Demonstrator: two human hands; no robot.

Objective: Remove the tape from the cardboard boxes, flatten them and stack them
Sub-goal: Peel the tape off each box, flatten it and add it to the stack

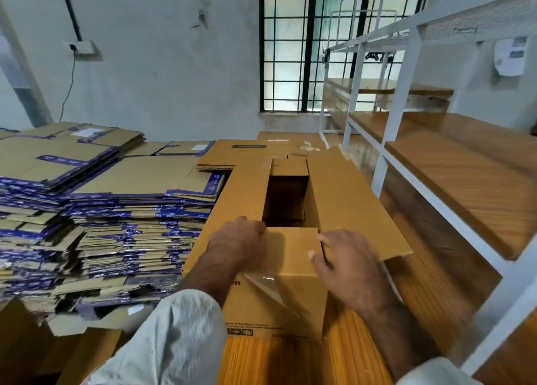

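Note:
A brown cardboard box [279, 300] stands open in front of me on a wooden surface, its long flaps spread left and right. My left hand [235, 242] grips the left edge of the near short flap, fingers curled over it. My right hand [345, 262] rests on the flap's right corner with fingers spread. A strip of clear tape [273, 291] hangs half peeled down the box's near face. Tall stacks of flattened boxes with blue tape [122, 210] fill the left side.
A white metal rack with wooden shelves [421, 164] stands close on the right. More flat brown cardboard [261, 149] lies behind the box. A barred window [293, 50] is in the far wall, and a socket with a cable [78, 49] is at upper left.

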